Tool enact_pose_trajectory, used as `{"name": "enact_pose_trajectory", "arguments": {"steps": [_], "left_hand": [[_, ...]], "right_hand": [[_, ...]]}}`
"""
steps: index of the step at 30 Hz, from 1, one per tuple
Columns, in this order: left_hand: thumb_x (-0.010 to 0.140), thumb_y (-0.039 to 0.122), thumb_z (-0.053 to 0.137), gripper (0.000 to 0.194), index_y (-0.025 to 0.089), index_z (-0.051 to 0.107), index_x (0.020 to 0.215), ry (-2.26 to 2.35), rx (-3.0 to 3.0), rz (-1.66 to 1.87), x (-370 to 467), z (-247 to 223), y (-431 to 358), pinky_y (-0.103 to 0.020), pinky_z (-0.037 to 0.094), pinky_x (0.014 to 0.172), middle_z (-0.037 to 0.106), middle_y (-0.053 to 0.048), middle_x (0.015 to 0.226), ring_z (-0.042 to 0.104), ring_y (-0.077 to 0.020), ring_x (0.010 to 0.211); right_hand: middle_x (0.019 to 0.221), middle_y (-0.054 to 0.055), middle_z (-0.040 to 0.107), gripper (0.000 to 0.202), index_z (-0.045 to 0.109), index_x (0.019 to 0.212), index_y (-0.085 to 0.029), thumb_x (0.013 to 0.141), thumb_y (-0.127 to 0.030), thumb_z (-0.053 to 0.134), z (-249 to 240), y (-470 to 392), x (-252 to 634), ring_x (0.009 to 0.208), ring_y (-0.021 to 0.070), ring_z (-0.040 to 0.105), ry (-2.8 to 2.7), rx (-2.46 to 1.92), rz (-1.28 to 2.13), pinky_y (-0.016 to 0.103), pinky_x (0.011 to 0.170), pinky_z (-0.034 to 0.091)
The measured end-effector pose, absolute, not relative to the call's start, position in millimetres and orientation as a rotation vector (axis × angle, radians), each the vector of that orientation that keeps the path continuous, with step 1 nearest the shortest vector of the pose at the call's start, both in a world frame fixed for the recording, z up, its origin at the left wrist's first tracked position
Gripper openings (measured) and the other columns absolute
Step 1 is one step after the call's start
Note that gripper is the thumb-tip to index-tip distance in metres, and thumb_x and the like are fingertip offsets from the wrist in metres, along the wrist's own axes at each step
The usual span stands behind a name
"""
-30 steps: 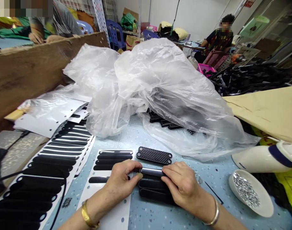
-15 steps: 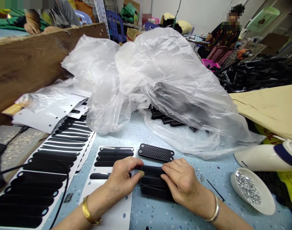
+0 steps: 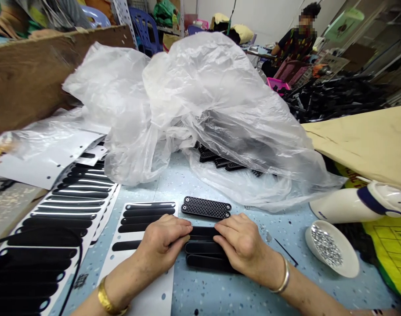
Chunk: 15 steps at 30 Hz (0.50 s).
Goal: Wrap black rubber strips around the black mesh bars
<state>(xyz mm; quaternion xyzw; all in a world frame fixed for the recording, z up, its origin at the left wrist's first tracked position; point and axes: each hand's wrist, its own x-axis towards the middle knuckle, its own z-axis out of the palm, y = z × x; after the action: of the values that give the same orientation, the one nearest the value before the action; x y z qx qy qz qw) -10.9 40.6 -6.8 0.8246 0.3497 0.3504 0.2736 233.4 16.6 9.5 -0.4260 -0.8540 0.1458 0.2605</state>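
Item: two black pieces (image 3: 207, 261), lying nearest the wearer on the speckled surface (image 3: 207, 294), just nearer than the held strip.
Item: black strip (image 3: 203, 232), crosswise between the hands, directly beyond that pair.
Item: left hand (image 3: 162, 241), thumb and fingers closed on the strip's left end.
Item: right hand (image 3: 243, 241), thumb and fingers closed on its right end.
Handling, as judged: hold both ends level, line up the edges before pressing, and spread the pressure evenly — a skewed end would likely need lifting.
Item: white sheet (image 3: 154, 294), left of the work, bearing more black strips.
Item: white bowl (image 3: 350, 263), right, holding small shiny pieces.
Item: two textured black pieces (image 3: 205, 208), side by side, beyond the hands.
Item: translucent plastic (image 3: 193, 79) — crumpled, farther back.
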Motion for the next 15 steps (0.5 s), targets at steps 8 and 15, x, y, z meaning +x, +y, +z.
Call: {"name": "enact_pose_trajectory", "arguments": {"steps": [8, 15], "left_hand": [[0.087, 0.006, 0.058, 0.022, 0.016, 0.069, 0.105, 0.865, 2.307, 1.011, -10.8, -15.0, 40.4, -0.031, 0.058, 0.075, 0.077, -0.007, 0.096, 0.071, -0.0183, 0.084], [0.087, 0.007, 0.058, 0.022, 0.018, 0.069, 0.104, 0.892, 2.310, 0.972, -12.2, -14.1, 40.7, -0.031, 0.059, 0.076, 0.077, -0.007, 0.096, 0.072, -0.0185, 0.086]], "right_hand": [[0.090, 0.009, 0.074, 0.014, 0.070, 0.101, -0.013, 0.091, -0.014, 0.061, -4.2, 16.5, 244.4, 0.079, 0.0193, 0.067, -2.131, -1.080, 0.509, 0.033, 0.071, 0.053], [0.092, 0.009, 0.075, 0.014, 0.073, 0.099, -0.015, 0.092, -0.017, 0.061, -0.6, 19.1, 244.2, 0.079, 0.0192, 0.069, -2.129, -1.090, 0.579, 0.033, 0.072, 0.055]]}}
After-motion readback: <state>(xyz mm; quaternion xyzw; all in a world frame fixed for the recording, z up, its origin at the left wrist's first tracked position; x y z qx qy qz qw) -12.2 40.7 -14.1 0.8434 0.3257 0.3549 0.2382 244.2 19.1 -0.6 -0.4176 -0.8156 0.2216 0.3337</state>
